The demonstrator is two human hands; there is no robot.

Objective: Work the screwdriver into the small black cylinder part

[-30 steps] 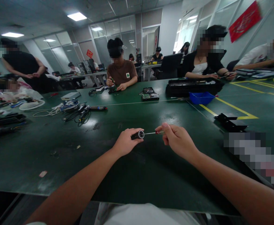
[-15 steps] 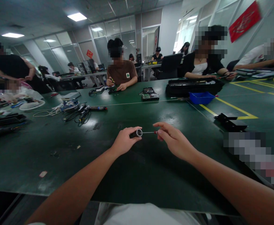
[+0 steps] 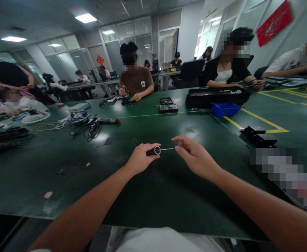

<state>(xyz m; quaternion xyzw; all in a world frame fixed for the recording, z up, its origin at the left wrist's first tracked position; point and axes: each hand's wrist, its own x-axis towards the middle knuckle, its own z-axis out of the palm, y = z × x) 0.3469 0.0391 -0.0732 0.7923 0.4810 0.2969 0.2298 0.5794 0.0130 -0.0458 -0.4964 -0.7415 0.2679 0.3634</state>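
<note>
Clamping the left hand (image 3: 140,159) round a short, dark, hollow cylinder (image 3: 150,152) with a pale metal ring (image 3: 157,150) at its open end, centre stage, apparently just above the table. Pinching, between thumb and curled fingers of the right hand (image 3: 195,154), a slim steel-shafted screwdriver (image 3: 167,149) with a touch of red by the handle, and with the forefinger lifted clear. Pointing nearly level into the ring's mouth now; cannot tell how deep inside, or against what.

Tense spot, this! Could skid off the inner rim from a slanted push, straight towards the left fingertips. Could twist loose in the left grip, too, from too much torque on a round body. Might even slip from such a light pinch.

Underneath, a shiny, scuffed, dark green work table (image 3: 137,122), dotted with a pale paper scrap (image 3: 48,195). Off to the left, a tangle of black cables (image 3: 90,129); further out, a green circuit-board unit (image 3: 168,107), a blue plastic tray (image 3: 225,111) and a long black plastic casing (image 3: 195,98). Across the way, a co-worker in a brown shirt (image 3: 145,79), busy with both hands. Behind, glass partitions, ceiling lights and a red banner (image 3: 274,22).
</note>
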